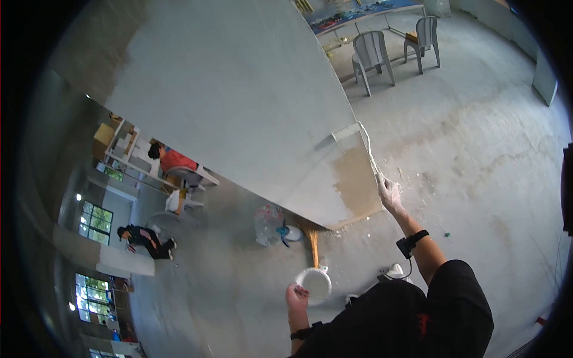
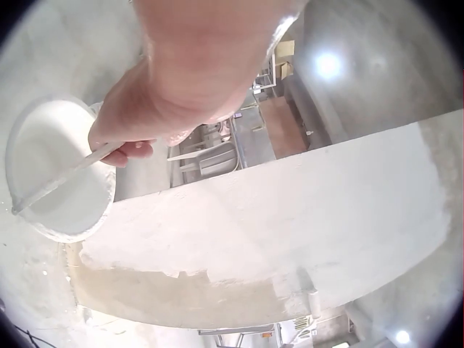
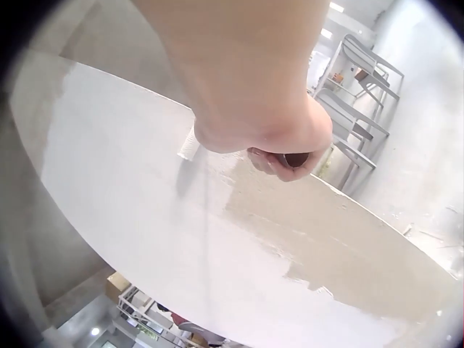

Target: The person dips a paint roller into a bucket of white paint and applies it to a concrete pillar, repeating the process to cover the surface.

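Observation:
My right hand (image 1: pixel 390 194) grips the handle of a paint roller (image 1: pixel 348 131), and its fingers curl round the grip in the right wrist view. The roller head lies against a wall panel (image 1: pixel 239 101), just above a bare beige patch (image 1: pixel 356 182) near the panel's lower end. Most of the panel is coated whitish grey. Low at my left side, my left hand (image 1: pixel 296 296) holds the bail handle (image 2: pixel 69 175) of a white bucket (image 1: pixel 327 292). Pale paint fills part of the bucket. My palm hides some of the bail.
A broom (image 1: pixel 314 247) stands by the panel's lower corner, near a clear plastic bag (image 1: pixel 267 225). Grey chairs (image 1: pixel 371 51) and a blue-topped table (image 1: pixel 364 13) are beyond the panel. One person (image 1: pixel 178 160) sits at left; another (image 1: pixel 145 238) sits further off. Debris dots the floor.

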Action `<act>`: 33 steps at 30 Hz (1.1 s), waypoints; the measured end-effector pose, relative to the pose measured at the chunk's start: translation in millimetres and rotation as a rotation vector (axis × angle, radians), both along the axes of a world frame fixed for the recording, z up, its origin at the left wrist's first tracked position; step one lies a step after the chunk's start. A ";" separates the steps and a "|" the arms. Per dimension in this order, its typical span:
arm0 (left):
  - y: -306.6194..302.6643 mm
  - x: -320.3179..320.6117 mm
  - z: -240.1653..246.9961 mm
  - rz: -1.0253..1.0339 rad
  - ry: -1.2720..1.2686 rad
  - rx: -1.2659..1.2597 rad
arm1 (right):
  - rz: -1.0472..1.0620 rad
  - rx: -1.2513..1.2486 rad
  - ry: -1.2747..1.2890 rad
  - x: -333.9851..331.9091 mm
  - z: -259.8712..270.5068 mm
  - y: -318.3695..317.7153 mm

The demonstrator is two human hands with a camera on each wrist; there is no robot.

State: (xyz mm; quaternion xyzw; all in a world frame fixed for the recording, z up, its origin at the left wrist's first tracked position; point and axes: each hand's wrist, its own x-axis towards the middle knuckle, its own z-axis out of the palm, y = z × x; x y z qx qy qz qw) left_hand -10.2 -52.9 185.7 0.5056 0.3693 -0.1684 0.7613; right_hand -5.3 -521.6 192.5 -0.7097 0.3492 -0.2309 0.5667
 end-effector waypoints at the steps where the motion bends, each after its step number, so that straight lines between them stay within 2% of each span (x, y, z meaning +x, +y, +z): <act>1: 1.7 0.0 -3.0 -0.032 -0.070 0.008 | -0.044 -0.026 0.039 -0.5 -11.6 2.8; 2: 4.2 -0.3 -11.0 -0.059 -0.129 0.007 | -0.084 -0.062 0.087 -8.2 -18.7 3.9; 3: 4.4 1.0 -12.5 -0.086 -0.135 0.003 | -0.041 -0.002 0.120 -20.0 -3.0 8.7; 4: 8.0 2.5 -13.4 -0.096 -0.120 -0.024 | -0.012 -0.016 0.169 -25.2 -14.5 10.2; 5: 2.5 3.7 1.1 -0.070 -0.064 -0.018 | -0.034 -0.104 0.140 -25.4 -33.1 13.8; 6: -1.3 0.6 8.5 -0.131 -0.106 -0.021 | -0.048 -0.190 0.100 -28.0 -46.3 18.7; 8: -18.2 -2.8 28.3 -0.035 -0.039 -0.045 | -0.033 -0.165 0.092 -33.8 -35.6 34.1; 11: -24.8 -3.5 29.5 0.017 0.050 -0.059 | 0.011 -0.108 0.057 -22.2 -10.1 47.7; 15: -24.8 -5.1 18.1 -0.037 0.012 -0.068 | 0.044 -0.102 0.026 10.2 57.4 62.9; 16: -24.2 -2.8 13.1 -0.017 0.048 -0.067 | 0.034 -0.114 0.017 25.2 60.8 61.6; 19: -14.8 8.3 0.7 -0.046 0.085 -0.093 | 0.020 -0.016 -0.279 65.8 85.1 53.6; 22: -10.1 28.9 -7.5 -0.131 0.084 -0.146 | 0.072 0.048 -0.398 87.9 147.9 50.3; 25: -12.8 39.3 -1.2 -0.120 0.033 -0.206 | 0.100 0.108 -0.468 97.6 211.6 49.3; 27: -12.4 49.0 -7.1 -0.173 0.025 -0.205 | 0.128 0.195 -0.516 99.7 229.7 48.3; 30: -10.3 60.4 -16.1 -0.239 -0.102 -0.230 | 0.096 0.221 -0.492 101.2 211.2 50.8; 31: -11.3 59.2 -6.8 -0.231 -0.138 -0.246 | 0.062 0.194 -0.454 98.1 192.3 53.5; 33: -0.5 67.7 -23.7 -0.277 -0.145 -0.283 | 0.051 0.153 -0.349 74.7 142.6 62.7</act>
